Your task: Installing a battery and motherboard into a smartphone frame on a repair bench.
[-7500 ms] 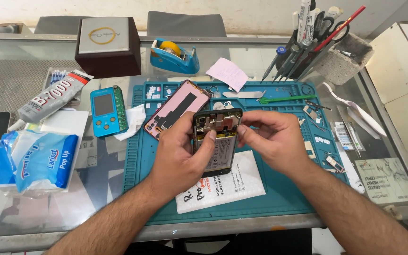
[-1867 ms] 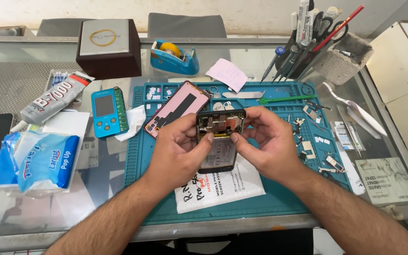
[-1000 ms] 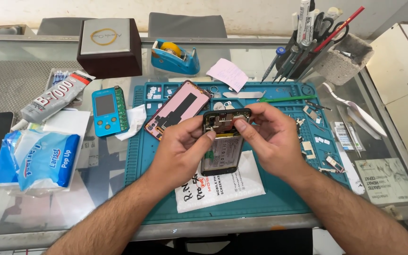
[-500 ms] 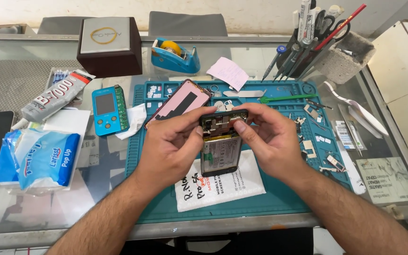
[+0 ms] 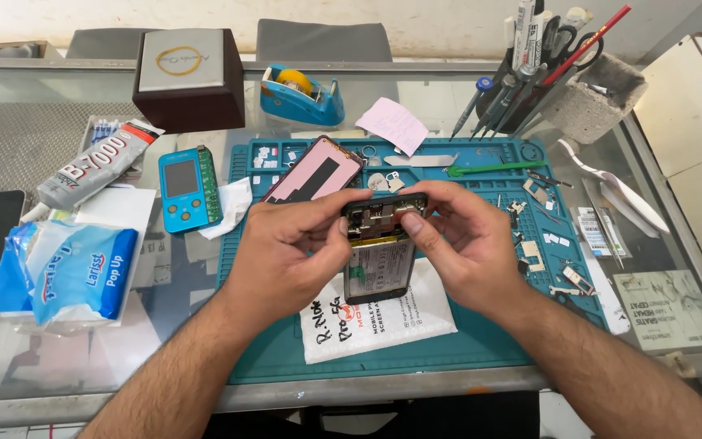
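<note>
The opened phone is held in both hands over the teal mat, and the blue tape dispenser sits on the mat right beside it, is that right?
Not quite. The opened phone is held by the left hand and right hand over the teal mat, but the blue tape dispenser stands off the mat, on the glass table behind it, as the head view shows.

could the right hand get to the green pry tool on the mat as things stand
Probably yes. The green pry tool lies bare on the teal mat just beyond the right hand, nothing over it. But both hands grip the opened phone, so the left hand would have to hold it alone.
</note>
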